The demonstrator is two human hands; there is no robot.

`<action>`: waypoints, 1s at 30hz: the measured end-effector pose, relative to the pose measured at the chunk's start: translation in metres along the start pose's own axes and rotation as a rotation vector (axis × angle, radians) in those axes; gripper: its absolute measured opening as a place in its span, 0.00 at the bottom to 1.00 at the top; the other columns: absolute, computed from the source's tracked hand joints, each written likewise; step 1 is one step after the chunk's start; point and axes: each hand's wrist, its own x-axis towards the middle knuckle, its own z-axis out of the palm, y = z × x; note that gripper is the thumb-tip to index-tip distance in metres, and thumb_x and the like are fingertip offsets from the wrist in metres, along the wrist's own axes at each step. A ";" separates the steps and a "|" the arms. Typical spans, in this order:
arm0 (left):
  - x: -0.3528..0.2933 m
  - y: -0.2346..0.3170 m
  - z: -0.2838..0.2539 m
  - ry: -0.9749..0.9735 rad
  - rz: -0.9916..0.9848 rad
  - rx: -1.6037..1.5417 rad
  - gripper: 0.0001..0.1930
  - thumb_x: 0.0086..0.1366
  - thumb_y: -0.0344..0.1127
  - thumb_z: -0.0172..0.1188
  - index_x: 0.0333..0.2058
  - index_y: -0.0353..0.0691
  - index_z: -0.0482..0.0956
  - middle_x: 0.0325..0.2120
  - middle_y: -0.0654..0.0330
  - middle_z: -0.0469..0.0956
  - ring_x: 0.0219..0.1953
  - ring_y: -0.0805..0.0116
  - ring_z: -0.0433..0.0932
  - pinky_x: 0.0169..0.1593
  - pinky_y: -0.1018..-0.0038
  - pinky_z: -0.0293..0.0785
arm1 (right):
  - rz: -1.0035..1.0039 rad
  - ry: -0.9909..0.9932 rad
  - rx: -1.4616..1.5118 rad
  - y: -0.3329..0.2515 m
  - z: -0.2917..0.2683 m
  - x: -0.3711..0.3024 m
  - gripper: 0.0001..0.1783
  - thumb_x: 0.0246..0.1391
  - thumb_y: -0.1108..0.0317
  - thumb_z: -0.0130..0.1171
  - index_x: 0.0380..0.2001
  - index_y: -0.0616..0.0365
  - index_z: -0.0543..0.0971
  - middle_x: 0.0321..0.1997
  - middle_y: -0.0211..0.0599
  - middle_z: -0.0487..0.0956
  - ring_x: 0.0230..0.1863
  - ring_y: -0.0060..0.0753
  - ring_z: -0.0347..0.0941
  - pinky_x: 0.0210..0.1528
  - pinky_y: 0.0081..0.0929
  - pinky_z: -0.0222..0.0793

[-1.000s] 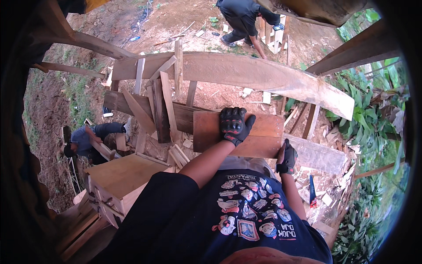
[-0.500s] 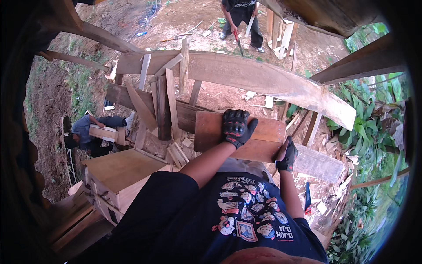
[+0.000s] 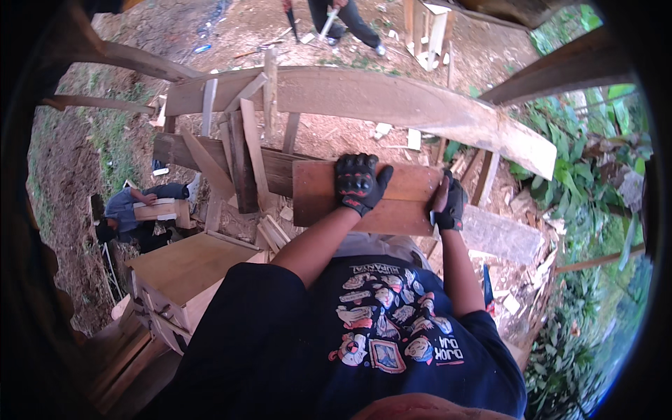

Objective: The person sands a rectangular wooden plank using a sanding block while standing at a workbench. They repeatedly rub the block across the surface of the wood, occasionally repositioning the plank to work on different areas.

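Observation:
A flat reddish-brown wooden panel (image 3: 399,222), seemingly of two boards edge to edge, lies in front of my body. My left hand (image 3: 360,185), in a black glove with a knuckle guard, rests on it, its fingers bent over the far edge and thumb stretched to the right. At the panel's right end my right hand (image 3: 450,203), also gloved, grips the edge, its thumb on the near side and its fingers partly hidden. Under and beyond the panel runs a dark plank (image 3: 203,155); a pale grey plank (image 3: 500,234) sticks out to the right.
A long curved plank (image 3: 364,94) spans the far side, with several offcuts (image 3: 241,164) leaning on it. A wooden cabinet (image 3: 185,269) stands at my left. One co-worker (image 3: 143,210) sits holding wood; another (image 3: 343,21) stands beyond. A saw (image 3: 488,283) lies right among scraps.
My right hand has moved farther away along the panel's right end. The whole view has shifted slightly. The standing co-worker has moved left, a saw hanging from one hand.

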 end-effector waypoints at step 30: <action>-0.001 -0.001 0.011 -0.057 -0.002 0.072 0.24 0.71 0.61 0.62 0.39 0.43 0.86 0.37 0.52 0.85 0.45 0.50 0.82 0.59 0.50 0.71 | 0.037 0.054 -0.142 -0.004 0.002 -0.013 0.27 0.77 0.53 0.34 0.43 0.61 0.79 0.43 0.63 0.84 0.46 0.73 0.81 0.50 0.63 0.76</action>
